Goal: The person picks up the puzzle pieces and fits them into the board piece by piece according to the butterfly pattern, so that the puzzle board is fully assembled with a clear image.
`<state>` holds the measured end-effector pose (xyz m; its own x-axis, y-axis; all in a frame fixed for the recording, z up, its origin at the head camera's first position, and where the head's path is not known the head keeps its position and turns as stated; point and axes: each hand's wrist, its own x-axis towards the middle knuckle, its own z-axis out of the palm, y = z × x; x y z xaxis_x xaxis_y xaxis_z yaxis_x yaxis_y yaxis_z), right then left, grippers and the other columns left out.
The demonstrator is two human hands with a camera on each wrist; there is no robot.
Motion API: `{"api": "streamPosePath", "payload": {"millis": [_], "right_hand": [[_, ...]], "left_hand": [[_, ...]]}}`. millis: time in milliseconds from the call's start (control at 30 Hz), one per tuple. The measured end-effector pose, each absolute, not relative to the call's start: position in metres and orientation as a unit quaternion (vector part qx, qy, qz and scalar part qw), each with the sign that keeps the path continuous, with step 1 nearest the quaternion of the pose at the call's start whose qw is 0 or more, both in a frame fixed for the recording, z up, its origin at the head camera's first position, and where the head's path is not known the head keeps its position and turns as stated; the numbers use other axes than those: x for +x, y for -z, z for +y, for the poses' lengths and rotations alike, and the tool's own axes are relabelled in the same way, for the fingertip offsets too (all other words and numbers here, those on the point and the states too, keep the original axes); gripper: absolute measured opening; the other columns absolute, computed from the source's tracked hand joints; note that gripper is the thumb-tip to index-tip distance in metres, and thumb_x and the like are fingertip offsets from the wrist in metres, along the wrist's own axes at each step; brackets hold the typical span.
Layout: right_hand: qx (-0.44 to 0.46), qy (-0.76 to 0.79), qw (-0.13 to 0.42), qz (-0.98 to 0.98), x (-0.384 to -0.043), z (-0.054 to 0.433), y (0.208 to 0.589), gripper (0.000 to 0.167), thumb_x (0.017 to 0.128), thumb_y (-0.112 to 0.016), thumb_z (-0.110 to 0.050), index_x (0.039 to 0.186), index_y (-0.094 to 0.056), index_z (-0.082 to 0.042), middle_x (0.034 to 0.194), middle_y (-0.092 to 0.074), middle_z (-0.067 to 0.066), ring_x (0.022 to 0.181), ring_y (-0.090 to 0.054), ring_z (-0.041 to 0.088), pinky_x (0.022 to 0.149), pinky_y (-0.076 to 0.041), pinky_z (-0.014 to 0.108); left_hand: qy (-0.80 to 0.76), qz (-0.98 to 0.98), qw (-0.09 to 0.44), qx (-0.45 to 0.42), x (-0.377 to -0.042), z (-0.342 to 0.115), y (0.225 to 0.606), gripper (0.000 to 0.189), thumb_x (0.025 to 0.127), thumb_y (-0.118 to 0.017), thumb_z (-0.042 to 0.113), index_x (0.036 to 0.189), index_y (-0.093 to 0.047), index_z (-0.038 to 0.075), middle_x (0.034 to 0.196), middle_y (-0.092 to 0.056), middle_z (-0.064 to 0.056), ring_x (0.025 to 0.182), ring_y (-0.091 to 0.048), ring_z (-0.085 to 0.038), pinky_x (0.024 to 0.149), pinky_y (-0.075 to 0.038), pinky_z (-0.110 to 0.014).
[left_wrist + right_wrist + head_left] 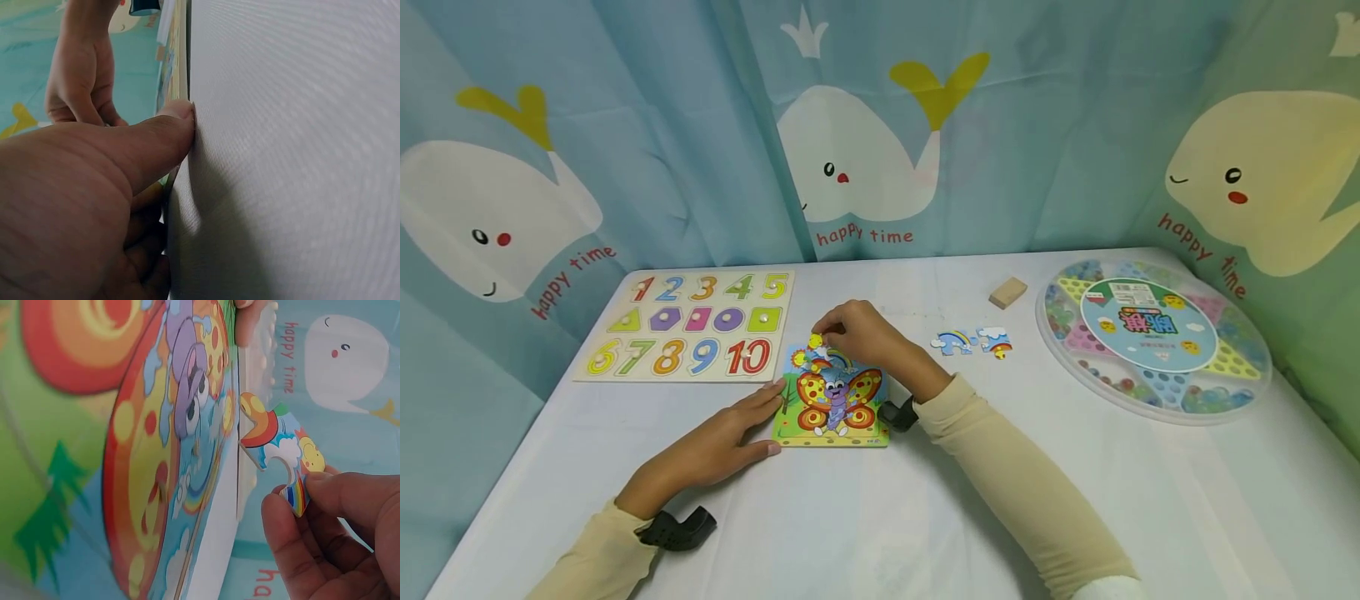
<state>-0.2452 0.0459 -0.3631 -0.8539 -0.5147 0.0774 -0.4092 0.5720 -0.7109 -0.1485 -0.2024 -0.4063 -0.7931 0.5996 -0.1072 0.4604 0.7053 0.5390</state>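
Observation:
A butterfly picture puzzle board (788,435) lies flat on the white table. My right hand (865,333) is over its upper edge and pinches a puzzle piece (281,449) between thumb and fingers. This piece, printed with a smiling sun, cloud and rainbow, is held tilted just off the board face in the right wrist view. My left hand (722,442) rests at the board's left side, fingers along the edge and thumb (178,122) touching near the lower corner. Part of the board's upper right is hidden behind the right hand.
Two loose puzzle pieces (953,342) lie right of the board, with a small wooden block (1007,292) behind them. A number-and-shape peg board (681,377) stands left. A round marble game case (1052,358) is far right. A whale-print curtain (700,167) hangs behind.

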Motion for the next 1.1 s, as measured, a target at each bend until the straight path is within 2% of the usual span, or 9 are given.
{"api": "streamPosePath", "payload": {"millis": [200,567,900,1100], "right_hand": [[-0.262,0.373,0.077,0.887,-0.245,0.034,0.364,0.019,0.095,-0.06,-0.003,0.108,-0.074,-0.003,0.102,-0.07,0.006,0.09,-0.062,0.014,0.077,-0.051,0.023],[-0.27,0.342,0.07,0.897,-0.24,0.02,0.368,0.017,0.094,-0.06,-0.002,0.103,-0.074,-0.001,0.094,-0.071,0.005,0.082,-0.061,0.012,0.072,-0.05,0.021],[-0.278,0.293,0.07,0.912,-0.237,0.012,0.369,0.021,0.092,-0.064,-0.003,0.111,-0.072,-0.001,0.105,-0.069,0.007,0.096,-0.062,0.015,0.082,-0.051,0.024],[-0.28,0.261,0.077,0.921,-0.237,0.008,0.372,0.025,0.092,-0.066,-0.007,0.116,-0.071,-0.002,0.106,-0.062,0.007,0.096,-0.057,0.016,0.083,-0.048,0.023]], "left_hand": [[-0.254,0.912,0.138,0.293,-0.148,-0.203,0.407,0.071,0.093,-0.068,0.031,0.149,-0.037,0.002,0.161,-0.017,-0.004,0.146,-0.017,-0.029,0.112,-0.025,-0.05],[-0.258,0.91,0.137,0.293,-0.149,-0.203,0.407,0.07,0.092,-0.069,0.03,0.148,-0.038,0.002,0.161,-0.018,-0.004,0.145,-0.017,-0.03,0.112,-0.025,-0.051],[-0.258,0.91,0.138,0.293,-0.149,-0.203,0.406,0.07,0.092,-0.069,0.029,0.148,-0.037,0.002,0.161,-0.017,-0.004,0.146,-0.017,-0.028,0.112,-0.026,-0.049],[-0.259,0.91,0.139,0.293,-0.15,-0.204,0.407,0.07,0.092,-0.069,0.028,0.149,-0.037,0.002,0.161,-0.017,-0.004,0.146,-0.016,-0.028,0.112,-0.025,-0.049]]}}
